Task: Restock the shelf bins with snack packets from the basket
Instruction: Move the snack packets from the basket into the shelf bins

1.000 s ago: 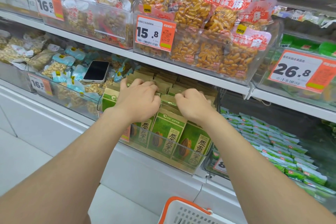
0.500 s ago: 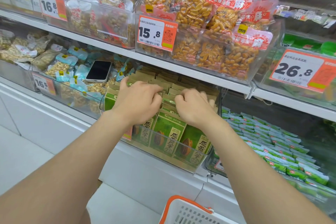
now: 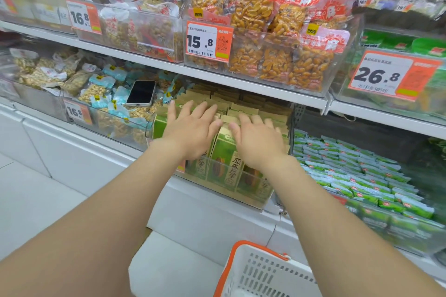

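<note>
Green-and-tan snack packets (image 3: 228, 164) stand in rows in a clear bin (image 3: 255, 200) on the lower shelf. My left hand (image 3: 190, 128) lies flat over the tops of the packets on the left side, fingers spread and straight. My right hand (image 3: 258, 137) lies flat over the tops on the right side, fingers extended. Neither hand holds a packet. A white basket (image 3: 263, 272) with an orange rim sits at the bottom of the view, below my right forearm; its contents are out of view.
A phone (image 3: 142, 93) lies on peanut packets in the bin to the left. Green packets (image 3: 357, 176) fill the bin to the right. The upper shelf (image 3: 241, 81) holds bins of orange nut packets with price tags 16.8, 15.8 and 26.8, close above my hands.
Both hands have gone from curled, pinching at packet tops, to flat with fingers spread over the packets. The view has shifted slightly.
</note>
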The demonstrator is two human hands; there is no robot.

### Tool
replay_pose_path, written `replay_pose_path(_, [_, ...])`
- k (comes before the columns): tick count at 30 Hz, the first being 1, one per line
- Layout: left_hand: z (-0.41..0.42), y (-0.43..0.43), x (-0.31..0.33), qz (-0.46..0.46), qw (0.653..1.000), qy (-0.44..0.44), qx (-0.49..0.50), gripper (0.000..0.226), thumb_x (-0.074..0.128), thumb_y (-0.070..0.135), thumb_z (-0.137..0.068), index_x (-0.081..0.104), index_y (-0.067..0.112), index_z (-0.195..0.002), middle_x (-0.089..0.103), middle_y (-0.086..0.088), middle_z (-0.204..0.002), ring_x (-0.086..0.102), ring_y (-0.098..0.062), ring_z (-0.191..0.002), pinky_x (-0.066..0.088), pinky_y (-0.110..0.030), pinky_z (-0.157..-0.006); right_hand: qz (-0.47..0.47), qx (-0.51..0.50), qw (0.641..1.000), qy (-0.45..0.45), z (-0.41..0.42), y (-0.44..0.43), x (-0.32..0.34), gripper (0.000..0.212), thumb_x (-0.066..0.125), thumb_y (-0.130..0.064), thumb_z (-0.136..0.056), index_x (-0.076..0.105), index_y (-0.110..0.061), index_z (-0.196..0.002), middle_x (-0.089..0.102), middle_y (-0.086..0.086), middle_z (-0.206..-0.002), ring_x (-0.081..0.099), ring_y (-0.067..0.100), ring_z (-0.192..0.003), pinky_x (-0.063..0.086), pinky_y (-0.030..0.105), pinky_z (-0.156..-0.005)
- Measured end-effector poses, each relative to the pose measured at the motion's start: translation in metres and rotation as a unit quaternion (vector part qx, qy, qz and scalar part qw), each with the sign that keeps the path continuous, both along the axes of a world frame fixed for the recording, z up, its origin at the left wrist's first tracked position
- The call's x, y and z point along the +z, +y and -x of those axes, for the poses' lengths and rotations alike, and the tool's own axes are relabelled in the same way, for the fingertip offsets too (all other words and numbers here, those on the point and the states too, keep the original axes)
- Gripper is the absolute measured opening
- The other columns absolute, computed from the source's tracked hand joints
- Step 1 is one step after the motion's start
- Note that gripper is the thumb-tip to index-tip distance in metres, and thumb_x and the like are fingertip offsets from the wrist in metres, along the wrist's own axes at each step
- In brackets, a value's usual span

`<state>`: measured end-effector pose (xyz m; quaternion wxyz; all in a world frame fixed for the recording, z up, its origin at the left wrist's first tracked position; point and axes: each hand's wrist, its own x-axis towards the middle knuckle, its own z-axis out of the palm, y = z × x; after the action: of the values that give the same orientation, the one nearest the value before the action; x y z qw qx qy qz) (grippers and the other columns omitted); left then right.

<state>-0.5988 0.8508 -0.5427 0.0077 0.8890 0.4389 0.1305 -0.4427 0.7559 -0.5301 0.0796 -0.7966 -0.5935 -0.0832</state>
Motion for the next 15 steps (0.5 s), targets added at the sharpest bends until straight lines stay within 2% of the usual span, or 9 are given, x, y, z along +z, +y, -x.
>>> replay_pose_path(3, [0.001,-0.007,-0.003,-0.031,0.999,-0.033,-0.012,0.055,0.021,0.051,-0.111,0.028,0.029,-0.161,0.027,0.003,-0.169,0.017,-0.031,-0.157,-0.002,-0.067,-0.125,-0.018,0.012,1.0,0.011,0.002,-0.005,0.002,0.046,0.029,-0.046,-0.111,0.042,-0.019,-0.147,0.053,0.013,-0.142,0.05,0.039,-0.128,0.04,0.052,-0.103])
replay_pose_path(5, [0.011,-0.013,0.002,-0.047,0.993,-0.101,-0.031,0.038,0.038,0.043,-0.11,0.045,0.026,-0.143,0.045,-0.002,-0.148,0.032,-0.031,-0.142,0.02,-0.059,-0.124,-0.111,0.028,0.993,-0.031,0.01,-0.019,-0.001,0.032,0.048,-0.028,-0.107,0.048,-0.018,-0.138,0.055,0.011,-0.13,0.054,0.037,-0.118,0.042,0.049,-0.096])
replay_pose_path(7, [0.025,-0.019,0.006,-0.063,0.982,-0.172,-0.042,0.012,0.053,0.028,-0.103,0.052,0.025,-0.115,0.048,0.0,-0.121,0.037,-0.026,-0.115,0.039,-0.05,-0.106,-0.197,0.056,0.975,-0.09,0.018,-0.038,-0.008,0.027,0.06,-0.01,-0.094,0.059,-0.018,-0.119,0.052,0.008,-0.112,0.052,0.033,-0.101,0.041,0.044,-0.083])
replay_pose_path(8, [0.032,-0.022,0.008,-0.068,0.98,-0.18,-0.046,0.011,0.057,0.02,-0.097,0.051,0.025,-0.104,0.048,0.001,-0.112,0.036,-0.025,-0.106,0.042,-0.05,-0.099,-0.223,0.071,0.966,-0.108,0.02,-0.048,-0.014,0.019,0.061,-0.009,-0.09,0.062,-0.016,-0.107,0.05,0.007,-0.106,0.049,0.032,-0.096,0.04,0.042,-0.079])
replay_pose_path(9, [0.038,-0.024,0.007,-0.063,0.982,-0.172,-0.051,0.015,0.06,0.015,-0.091,0.051,0.025,-0.097,0.048,0.003,-0.105,0.036,-0.025,-0.102,0.043,-0.05,-0.097,-0.231,0.085,0.962,-0.121,0.02,-0.057,-0.021,0.009,0.06,-0.013,-0.089,0.063,-0.015,-0.097,0.048,0.007,-0.103,0.046,0.032,-0.095,0.038,0.042,-0.078])
replay_pose_path(10, [0.044,-0.027,0.007,-0.054,0.986,-0.151,-0.051,0.016,0.064,0.016,-0.085,0.054,0.027,-0.092,0.049,0.005,-0.101,0.036,-0.025,-0.101,0.043,-0.05,-0.098,-0.227,0.086,0.962,-0.127,0.021,-0.066,-0.029,0.007,0.059,-0.02,-0.091,0.063,-0.014,-0.09,0.047,0.008,-0.104,0.045,0.032,-0.096,0.038,0.043,-0.078])
replay_pose_path(12, [0.05,-0.033,0.003,-0.059,0.993,-0.087,-0.045,0.012,0.073,0.027,-0.079,0.067,0.034,-0.088,0.052,0.009,-0.101,0.038,-0.025,-0.109,0.039,-0.049,-0.1,-0.186,0.06,0.973,-0.123,0.017,-0.079,-0.044,0.024,0.06,-0.035,-0.094,0.066,-0.013,-0.084,0.049,0.008,-0.11,0.046,0.032,-0.103,0.039,0.043,-0.082])
replay_pose_path(15, [0.048,-0.042,-0.002,-0.074,0.996,-0.006,-0.053,0.018,0.08,0.051,-0.079,0.075,0.039,-0.092,0.051,0.011,-0.109,0.037,-0.023,-0.114,0.033,-0.046,-0.1,-0.127,0.03,0.981,-0.143,0.009,-0.088,-0.055,0.035,0.069,-0.046,-0.092,0.073,-0.012,-0.085,0.053,0.009,-0.116,0.047,0.033,-0.111,0.041,0.045,-0.09])
